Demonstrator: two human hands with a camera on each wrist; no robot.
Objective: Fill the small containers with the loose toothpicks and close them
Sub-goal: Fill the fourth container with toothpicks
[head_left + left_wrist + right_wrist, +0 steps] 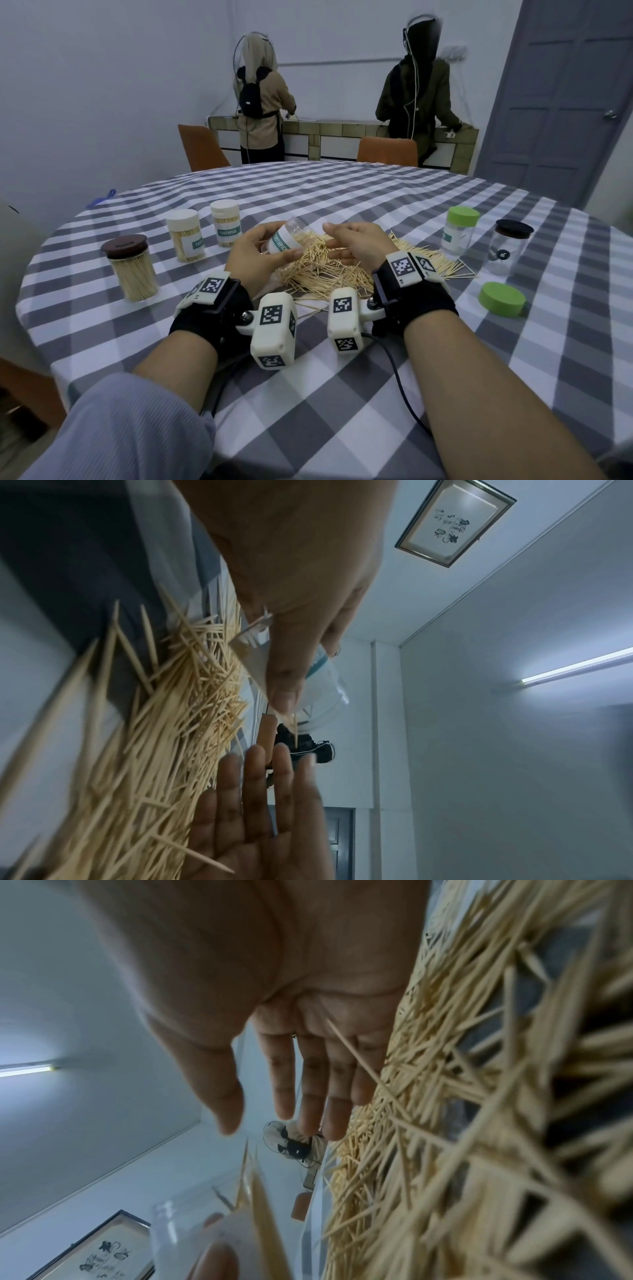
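My left hand (260, 246) grips a small clear container (291, 236) with a white "TOOTHPICK" label, tilted on its side over the pile, its mouth toward the right hand. Some toothpicks lie inside it. A big heap of loose toothpicks (329, 270) covers the checked tablecloth (376, 394) under both hands. My right hand (352, 243) hovers flat over the heap, fingers straight, holding nothing; one toothpick sticks to its palm in the right wrist view (352, 1053). The left wrist view shows the container (308, 674) under my thumb and the right hand's fingers (253, 791) below.
Two filled cream-lidded containers (185, 234) (226, 228) and a filled brown-lidded jar (132, 270) stand at left. At right stand a green-lidded container (460, 233), a black-lidded empty jar (510, 251) and a loose green lid (501, 298). Two persons stand at a far counter.
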